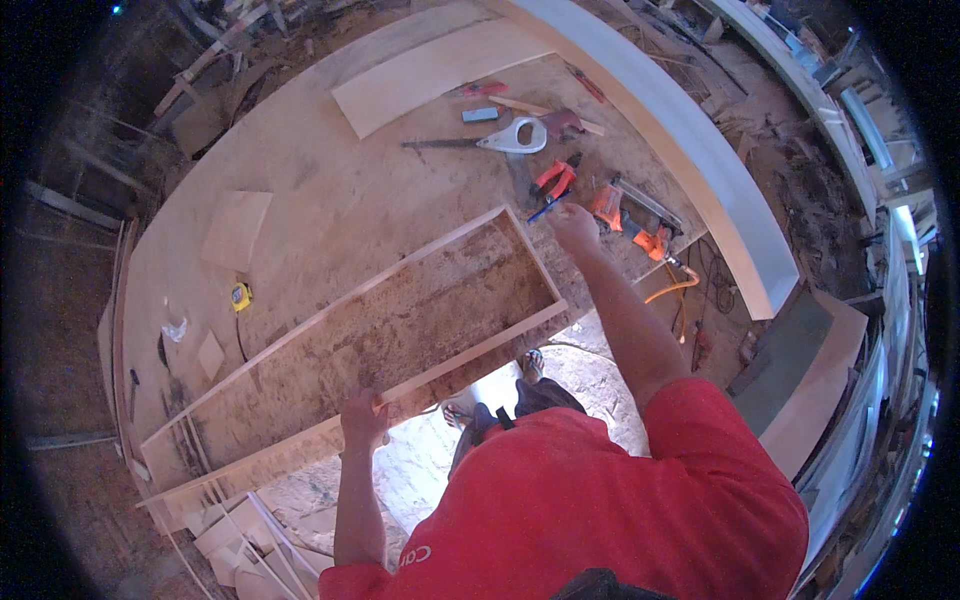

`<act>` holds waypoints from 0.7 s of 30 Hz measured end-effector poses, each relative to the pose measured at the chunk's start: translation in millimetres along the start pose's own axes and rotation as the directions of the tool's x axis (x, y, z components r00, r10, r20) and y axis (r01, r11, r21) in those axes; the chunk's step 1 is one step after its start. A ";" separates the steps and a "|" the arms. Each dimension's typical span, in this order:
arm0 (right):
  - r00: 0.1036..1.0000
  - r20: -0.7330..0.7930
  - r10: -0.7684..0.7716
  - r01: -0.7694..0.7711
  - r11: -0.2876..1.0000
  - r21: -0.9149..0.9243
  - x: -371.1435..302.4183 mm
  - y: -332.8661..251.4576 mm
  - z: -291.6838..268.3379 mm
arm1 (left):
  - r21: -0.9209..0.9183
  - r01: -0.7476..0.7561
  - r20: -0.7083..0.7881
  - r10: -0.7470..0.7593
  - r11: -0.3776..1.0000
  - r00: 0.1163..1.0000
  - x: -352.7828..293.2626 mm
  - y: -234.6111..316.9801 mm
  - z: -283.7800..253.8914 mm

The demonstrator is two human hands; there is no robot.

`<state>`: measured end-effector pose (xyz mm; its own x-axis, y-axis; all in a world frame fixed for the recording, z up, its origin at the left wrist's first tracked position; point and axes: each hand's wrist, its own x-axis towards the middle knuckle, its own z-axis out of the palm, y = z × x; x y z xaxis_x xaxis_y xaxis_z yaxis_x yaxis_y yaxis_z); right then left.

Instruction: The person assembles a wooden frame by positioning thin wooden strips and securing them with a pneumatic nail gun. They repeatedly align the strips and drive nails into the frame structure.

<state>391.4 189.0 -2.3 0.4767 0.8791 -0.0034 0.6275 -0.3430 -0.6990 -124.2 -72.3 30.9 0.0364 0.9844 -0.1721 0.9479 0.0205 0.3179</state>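
A long, shallow wooden frame lies slantwise across the worktable in front of me. My left hand grips its near rail, fingers curled over the edge. Beyond the frame's far right corner, my right hand is closed on a slim blue pen, its end pointing down toward the tabletop. Orange-handled pliers lie just past the pen. To the right of that hand rests an orange nail gun with a hose attached.
The worktable also bears a handsaw with a pale grip, a small blue block, a yellow tape measure and loose boards. A long pale curved panel borders the right side. Offcuts lie at lower left.
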 end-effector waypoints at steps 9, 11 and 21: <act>0.930 0.138 0.339 -0.344 0.939 0.009 48.6 -68.5 41.3 | 0.057 0.128 -0.019 -0.127 0.990 0.992 -5.7 -14.6 27.2; 0.942 0.135 0.308 -0.308 0.951 -0.025 55.0 -66.7 50.0 | 0.084 0.205 -0.043 -0.202 0.975 0.978 -14.7 -11.7 34.0; 0.956 0.074 0.283 -0.284 0.833 0.474 91.8 -62.9 68.0 | 0.099 0.056 -0.108 -0.045 0.994 0.993 -22.7 34.7 34.7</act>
<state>353.8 313.8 -7.2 0.5880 0.7679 -0.2542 0.0958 -0.3781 -0.9208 -81.2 -100.0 13.5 -0.0407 0.9956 -0.0846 0.9751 0.0581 0.2138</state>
